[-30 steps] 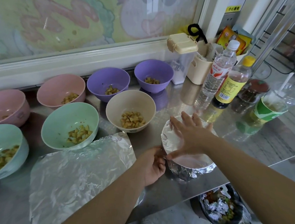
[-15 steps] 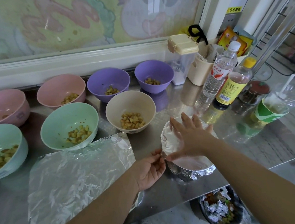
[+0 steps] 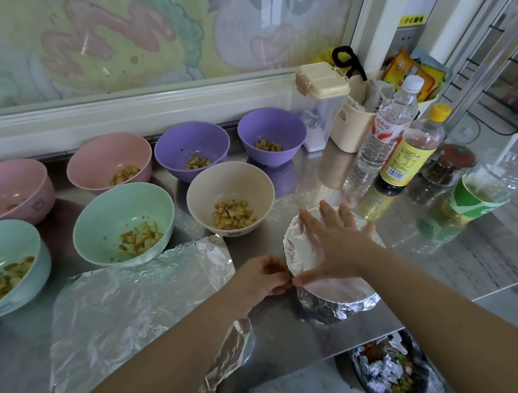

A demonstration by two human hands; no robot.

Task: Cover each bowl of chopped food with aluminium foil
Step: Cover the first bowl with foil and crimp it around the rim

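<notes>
A foil-covered bowl point(image 3: 333, 298) stands near the front edge of the steel counter. My right hand point(image 3: 333, 236) lies flat on top of its foil, fingers spread. My left hand point(image 3: 263, 279) pinches the foil at the bowl's left rim, fingers curled. A loose sheet of aluminium foil point(image 3: 138, 301) lies flat to the left, under my left forearm. Several open bowls hold chopped food: a beige one point(image 3: 231, 198), two green ones point(image 3: 122, 222) point(image 3: 1, 269), two pink ones point(image 3: 110, 161) point(image 3: 7, 192) and two purple ones point(image 3: 191, 150) point(image 3: 271, 140).
Two bottles point(image 3: 387, 125) point(image 3: 410, 152), a green cup point(image 3: 471, 200), a jar point(image 3: 449, 164) and beige containers point(image 3: 321, 102) stand at the back right. The counter's front edge point(image 3: 316, 353) runs just below the covered bowl. A bin with foil scraps point(image 3: 389, 371) sits on the floor below.
My left hand has risen from the bowl's lower left side to its rim and now pinches the foil there. My right hand stays flat on top.
</notes>
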